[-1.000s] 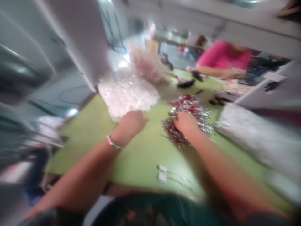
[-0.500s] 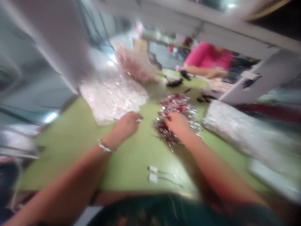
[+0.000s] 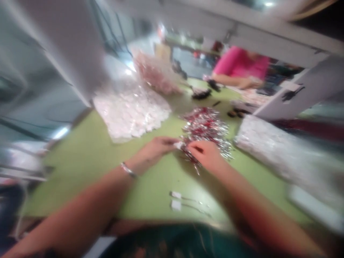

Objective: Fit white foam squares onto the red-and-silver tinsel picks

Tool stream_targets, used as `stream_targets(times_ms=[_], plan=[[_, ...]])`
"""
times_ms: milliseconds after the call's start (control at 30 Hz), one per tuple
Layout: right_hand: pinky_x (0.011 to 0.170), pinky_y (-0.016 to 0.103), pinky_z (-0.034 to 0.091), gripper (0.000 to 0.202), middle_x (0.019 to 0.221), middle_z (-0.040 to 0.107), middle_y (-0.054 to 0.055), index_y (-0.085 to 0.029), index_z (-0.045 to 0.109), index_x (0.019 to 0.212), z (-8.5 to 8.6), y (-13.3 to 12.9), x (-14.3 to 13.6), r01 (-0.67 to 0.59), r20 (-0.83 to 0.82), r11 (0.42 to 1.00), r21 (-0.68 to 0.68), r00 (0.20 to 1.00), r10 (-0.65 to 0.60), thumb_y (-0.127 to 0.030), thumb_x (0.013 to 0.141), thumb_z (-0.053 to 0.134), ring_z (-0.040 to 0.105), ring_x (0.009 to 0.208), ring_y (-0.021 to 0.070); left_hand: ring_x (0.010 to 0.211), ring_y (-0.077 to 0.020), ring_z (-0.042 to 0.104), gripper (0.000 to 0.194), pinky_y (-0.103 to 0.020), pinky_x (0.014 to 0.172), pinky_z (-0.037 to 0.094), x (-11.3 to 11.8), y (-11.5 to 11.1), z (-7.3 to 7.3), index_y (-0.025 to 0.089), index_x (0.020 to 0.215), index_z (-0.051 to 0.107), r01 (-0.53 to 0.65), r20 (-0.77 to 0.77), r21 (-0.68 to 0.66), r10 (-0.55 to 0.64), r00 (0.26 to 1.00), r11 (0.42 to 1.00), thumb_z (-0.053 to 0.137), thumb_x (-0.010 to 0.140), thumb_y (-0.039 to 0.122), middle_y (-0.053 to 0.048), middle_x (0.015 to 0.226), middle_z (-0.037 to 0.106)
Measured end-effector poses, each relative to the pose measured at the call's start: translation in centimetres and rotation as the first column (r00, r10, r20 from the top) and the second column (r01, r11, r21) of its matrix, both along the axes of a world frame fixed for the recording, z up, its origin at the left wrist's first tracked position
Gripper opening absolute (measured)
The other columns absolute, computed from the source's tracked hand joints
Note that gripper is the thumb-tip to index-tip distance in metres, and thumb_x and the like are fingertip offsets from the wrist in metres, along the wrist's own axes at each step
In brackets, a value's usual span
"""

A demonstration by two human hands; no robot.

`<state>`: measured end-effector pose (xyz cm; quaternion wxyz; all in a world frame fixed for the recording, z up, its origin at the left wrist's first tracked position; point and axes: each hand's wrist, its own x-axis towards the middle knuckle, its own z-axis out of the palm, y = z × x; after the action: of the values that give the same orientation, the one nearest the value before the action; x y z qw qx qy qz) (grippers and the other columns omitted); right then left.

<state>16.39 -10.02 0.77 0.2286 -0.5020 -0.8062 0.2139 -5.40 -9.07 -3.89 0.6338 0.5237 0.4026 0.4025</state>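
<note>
On the green table (image 3: 80,161), you have the red-and-silver tinsel pile (image 3: 206,123) ahead, unfinished by the look of it, with your left hand (image 3: 153,154) pinching a small white piece (image 3: 178,145) at its near edge and your right hand (image 3: 209,156) curled beside it, its grip unclear. Nearer you, two white-tagged strands (image 3: 176,205) look done, long axes running left to right, tails pointing right and slightly towards you; the pinched piece's direction is too blurred to tell.

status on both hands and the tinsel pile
Left hand: pinching small white piece. Right hand: at tinsel pile's near edge, grip unclear. Nothing visibly blocking.
</note>
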Motion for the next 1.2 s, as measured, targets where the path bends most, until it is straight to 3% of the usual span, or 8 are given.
stream_targets(times_ms=[133, 300, 600, 800, 967, 1200], plan=[[0.073, 0.028, 0.044, 0.023, 0.088, 0.074, 0.003, -0.022, 0.073, 0.082, -0.6, -1.2, 0.3, -0.052, 0.067, 0.996, 0.072, 0.997, 0.047, -0.025, 0.091, 0.053, 0.064, 0.078, 0.0158, 0.091, -0.0161, 0.067, 0.033, -0.033, 0.094, 0.048, 0.1, -0.1, -0.2, 0.018, 0.102, 0.077, 0.057, 0.069, -0.042, -0.054, 0.996, 0.997, 0.08, 0.071, 0.03, -0.009, 0.105, 0.075], [0.071, 0.028, 0.043, 0.021, 0.087, 0.074, 0.002, -0.023, 0.074, 0.084, -0.8, -1.2, 0.8, -0.046, 0.078, 0.998, 0.039, 0.996, 0.043, -0.025, 0.091, 0.053, 0.064, 0.077, 0.0153, 0.093, -0.016, 0.067, 0.031, -0.032, 0.093, 0.049, 0.1, -0.2, 0.1, 0.019, 0.102, 0.077, 0.096, 0.106, -0.047, -0.091, 0.99, 0.994, 0.08, 0.073, 0.029, -0.008, 0.11, 0.074], [0.062, 0.027, 0.034, 0.026, 0.074, 0.069, 0.001, -0.021, 0.066, 0.073, -0.1, -1.9, 0.7, -0.061, 0.278, 0.997, 0.037, 0.959, 0.049, -0.023, 0.091, 0.047, 0.056, 0.066, 0.0142, 0.091, -0.0169, 0.067, 0.031, -0.033, 0.09, 0.049, 0.1, -0.4, 0.1, 0.022, 0.101, 0.077, 0.111, -0.162, 0.029, -0.105, 0.981, 0.993, 0.078, 0.074, 0.037, -0.006, 0.102, 0.076], [0.061, 0.026, 0.03, 0.031, 0.067, 0.064, 0.0, -0.021, 0.062, 0.068, 0.2, -2.2, 0.8, -0.167, 0.332, 0.984, 0.056, 0.933, 0.14, -0.025, 0.093, 0.044, 0.052, 0.063, 0.0132, 0.082, -0.0157, 0.065, 0.032, -0.029, 0.078, 0.051, -0.3, -0.3, 0.6, 0.018, 0.1, 0.076, 0.13, -0.149, 0.038, -0.124, 0.981, 0.991, 0.077, 0.074, 0.036, -0.008, 0.099, 0.075], [0.064, 0.026, 0.034, 0.029, 0.078, 0.07, 0.0, -0.022, 0.068, 0.081, 0.1, -1.9, 1.4, -0.192, 0.272, 0.981, 0.039, 0.946, 0.174, -0.026, 0.095, 0.043, 0.059, 0.071, 0.0144, 0.068, -0.0121, 0.058, 0.031, -0.025, 0.063, 0.046, -0.5, -0.2, 1.1, 0.019, 0.1, 0.077, 0.22, -0.242, 0.026, -0.207, 0.948, 0.975, 0.077, 0.074, 0.035, -0.006, 0.088, 0.074], [0.067, 0.025, 0.039, 0.027, 0.081, 0.072, -0.001, -0.024, 0.071, 0.084, 0.6, -1.9, 1.7, -0.206, 0.113, 0.976, -0.066, 0.97, 0.213, -0.029, 0.095, 0.046, 0.06, 0.072, 0.0129, 0.064, -0.0104, 0.055, 0.032, -0.023, 0.058, 0.041, -0.7, -0.2, 0.8, 0.018, 0.097, 0.077, 0.247, -0.123, -0.045, -0.25, 0.96, 0.968, 0.079, 0.071, 0.034, -0.005, 0.081, 0.072]])
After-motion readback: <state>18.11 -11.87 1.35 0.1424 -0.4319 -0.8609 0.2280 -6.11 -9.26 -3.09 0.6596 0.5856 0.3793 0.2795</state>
